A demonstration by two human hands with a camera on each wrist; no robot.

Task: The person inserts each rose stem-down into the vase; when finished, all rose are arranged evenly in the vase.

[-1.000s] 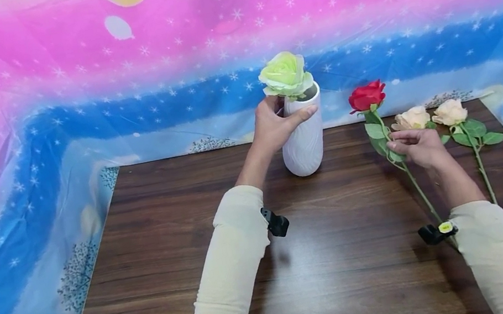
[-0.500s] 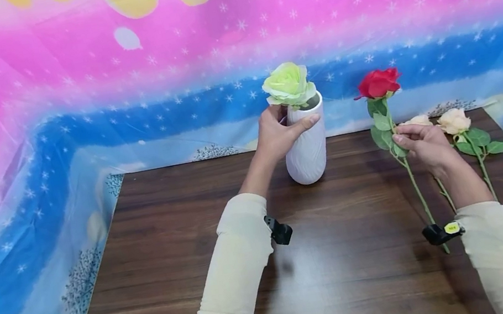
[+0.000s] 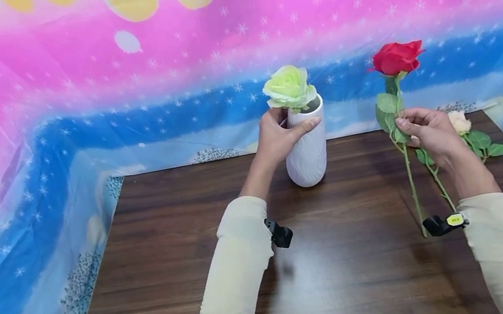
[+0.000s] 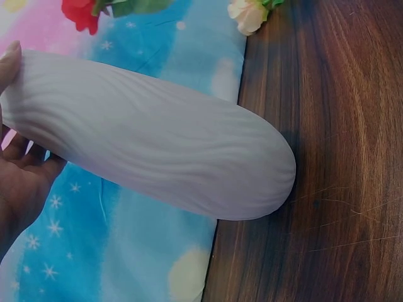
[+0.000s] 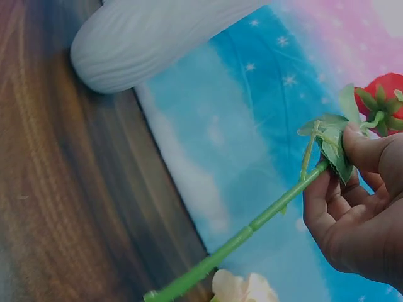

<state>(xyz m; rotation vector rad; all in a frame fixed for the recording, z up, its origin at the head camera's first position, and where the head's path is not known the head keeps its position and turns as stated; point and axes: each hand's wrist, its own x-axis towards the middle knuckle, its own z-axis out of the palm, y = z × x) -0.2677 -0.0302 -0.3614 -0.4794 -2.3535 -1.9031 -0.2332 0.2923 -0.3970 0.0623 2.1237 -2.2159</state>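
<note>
My left hand (image 3: 275, 136) grips the white vase (image 3: 307, 155) near its rim, thumb across the front and fingers behind. The vase stands upright on the table, its wavy ribbed wall filling the left wrist view. A pale green rose (image 3: 290, 87) sits in its mouth, stem hidden inside. To the right, my right hand (image 3: 432, 136) pinches the red rose (image 3: 398, 58) by its stem among the leaves. The bloom points up and the green stem (image 5: 233, 248) hangs down, as the right wrist view shows.
A cream rose (image 3: 460, 122) with green leaves lies at the table's back right. Another green stem (image 3: 440, 185) lies beside it, its bloom mostly behind my right hand. A pink and blue patterned cloth (image 3: 171, 103) hangs behind the wooden table (image 3: 186, 247).
My right hand has lifted the red rose up and slightly rightward, and its stem has swung nearer to vertical. My left hand keeps its grip on the vase.
</note>
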